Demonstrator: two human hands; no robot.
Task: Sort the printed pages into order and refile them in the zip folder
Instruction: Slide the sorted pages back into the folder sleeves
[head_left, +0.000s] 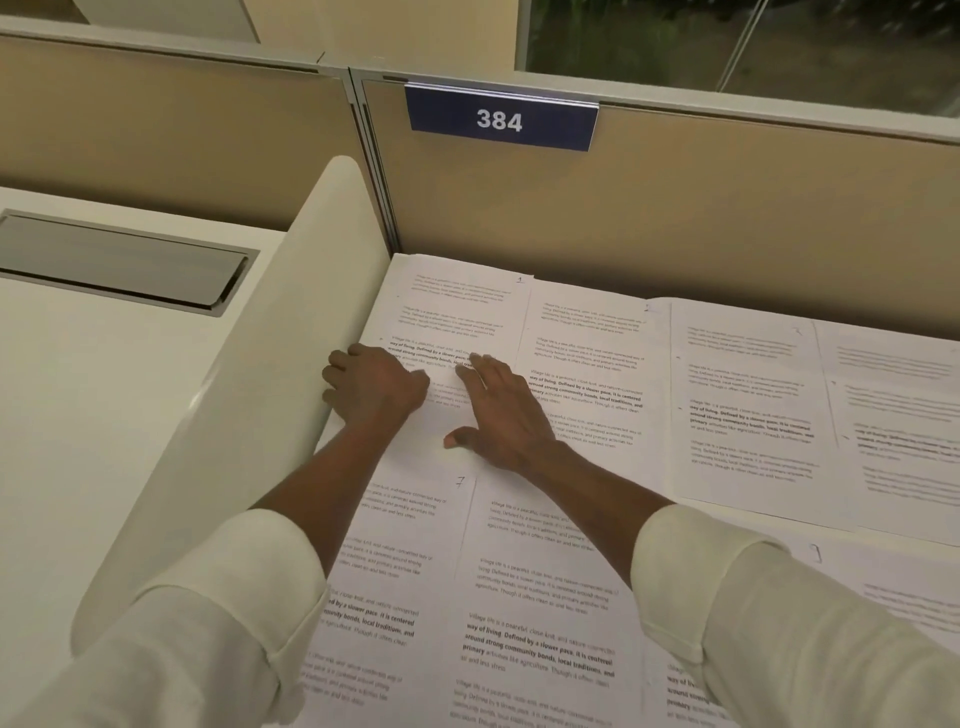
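Your right hand (498, 410) lies flat, fingers spread, on the page marked 1 (457, 296), far left in the back row of laid-out sheets; your left hand (371, 384) is curled at that page's left edge against the white divider (260, 415), and I cannot tell whether it pinches the paper. The sheets overlap, so dragging page 1 could pull page 2 (587, 332) or page 7 (415, 561) askew and spoil the order; your right sleeve (753, 597) lies over the near row and could sweep it; the zip folder is not in view.
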